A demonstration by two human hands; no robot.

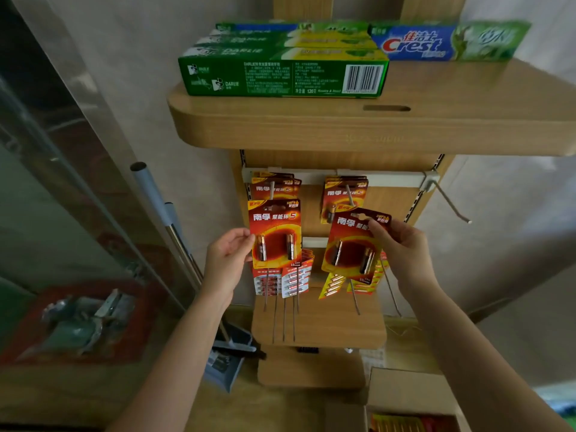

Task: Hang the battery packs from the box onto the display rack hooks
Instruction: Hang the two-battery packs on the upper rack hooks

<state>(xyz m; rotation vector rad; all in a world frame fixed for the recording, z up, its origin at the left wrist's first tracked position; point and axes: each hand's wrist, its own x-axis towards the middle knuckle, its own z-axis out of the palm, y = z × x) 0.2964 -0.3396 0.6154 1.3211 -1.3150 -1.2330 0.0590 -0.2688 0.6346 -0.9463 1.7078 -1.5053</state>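
My left hand [229,258] grips the left edge of a red two-battery pack [276,233], held upright in front of the left top hook [271,190], where several packs hang. My right hand [402,247] pinches a second red battery pack [353,244] near its top hang hole, tilted, just below the tip of the middle top hook [350,196], which also carries packs. An empty hook [448,201] sticks out at the right of the white rail. The cardboard box [408,400] sits at the lower right with more packs inside.
Smaller battery packs [282,280] hang on lower hooks, with several bare hook rods below. A wooden shelf [358,126] overhead holds toothpaste boxes [283,74]. A mop handle [162,213] and blue dustpan [229,360] stand to the left of the rack.
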